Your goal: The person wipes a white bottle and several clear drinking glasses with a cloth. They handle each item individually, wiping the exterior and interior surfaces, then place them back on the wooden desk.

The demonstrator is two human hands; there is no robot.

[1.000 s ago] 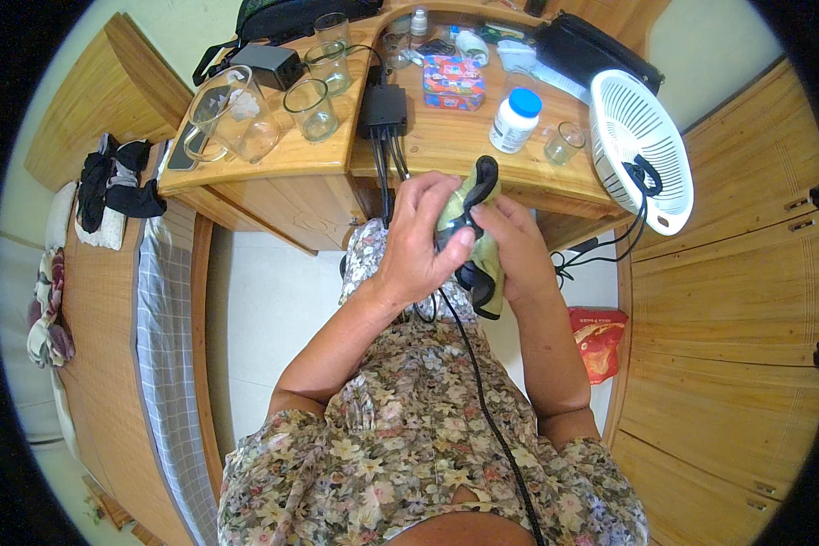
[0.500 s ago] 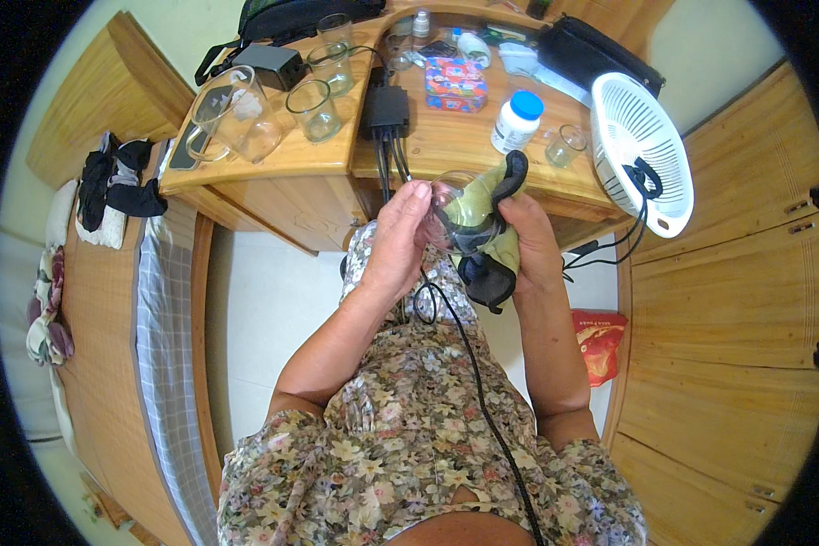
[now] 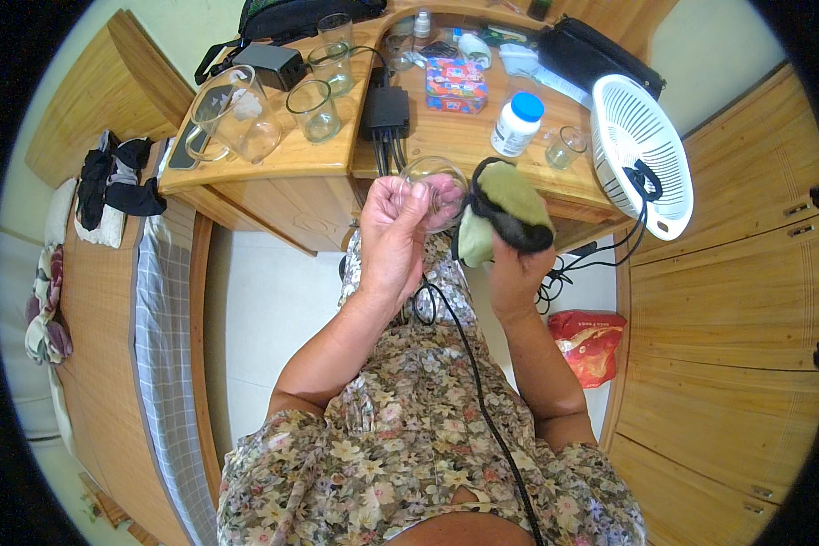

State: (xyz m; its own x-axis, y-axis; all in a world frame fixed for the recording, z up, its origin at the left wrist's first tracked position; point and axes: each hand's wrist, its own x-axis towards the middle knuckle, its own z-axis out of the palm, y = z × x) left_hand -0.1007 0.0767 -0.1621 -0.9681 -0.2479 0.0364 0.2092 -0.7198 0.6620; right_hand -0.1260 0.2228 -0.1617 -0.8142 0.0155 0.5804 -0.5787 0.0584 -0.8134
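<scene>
My left hand (image 3: 393,232) grips a clear drinking glass (image 3: 453,175) in front of the desk edge, over my lap. Through the glass wall, fingers of that hand show. Bunched in my right hand (image 3: 521,278) is a green cloth with black edging (image 3: 523,196). The cloth is right beside the glass, and its black folds hide part of my right fingers. Whether cloth and glass touch, I cannot tell. Past my hands, a white bottle with a blue cap (image 3: 516,127) and a small glass (image 3: 565,146) stand on the desk (image 3: 428,146).
A glass jug (image 3: 262,136), more glasses (image 3: 315,114) and a black box with cables (image 3: 387,111) occupy the desk's left. A patterned box (image 3: 456,84) sits mid-desk. At right, a white slotted basket (image 3: 646,150) leans out over the edge. A red bag (image 3: 588,348) lies on the floor.
My right hand has drawn the cloth off the glass, lowering and turning it with the cloth bunched up. The glass has tilted and moved slightly left in my left hand.
</scene>
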